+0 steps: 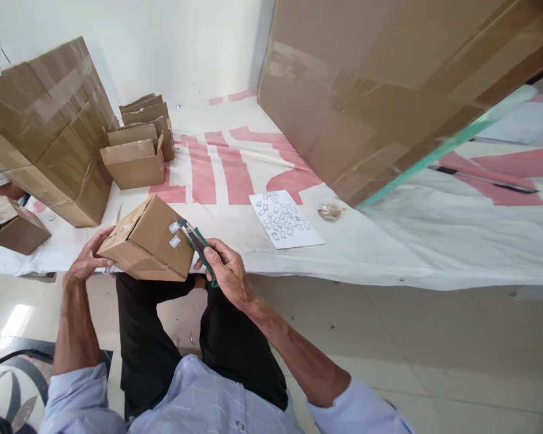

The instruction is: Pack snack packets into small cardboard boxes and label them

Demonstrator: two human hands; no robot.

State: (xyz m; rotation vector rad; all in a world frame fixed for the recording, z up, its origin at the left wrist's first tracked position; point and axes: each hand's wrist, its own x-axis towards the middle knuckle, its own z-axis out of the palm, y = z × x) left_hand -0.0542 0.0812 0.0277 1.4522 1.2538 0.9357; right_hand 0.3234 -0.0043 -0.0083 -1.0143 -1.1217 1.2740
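A small cardboard box [158, 247] is tilted at the table's front edge, above my lap. My left hand [89, 256] grips its left end, the fingers partly hidden behind it. Two small blue-bordered white labels [174, 234] are on the box's right-hand face. In my right hand [226, 268] is a green and black utility knife [200, 246], its metal tip pointing up and left beside the upper label. I cannot tell whether the tip touches the label. A white paper sheet [286, 220] with many small blue-bordered labels lies to the right of the knife.
Several small open boxes [133, 164] stand at the back left beside large cardboard boxes [58, 138]. A big carton [366, 84] leans over the right half. Crumpled clear tape [330, 211], a dark thin tool [489, 179] and another box [20, 232] lie on the white-covered table [389, 253].
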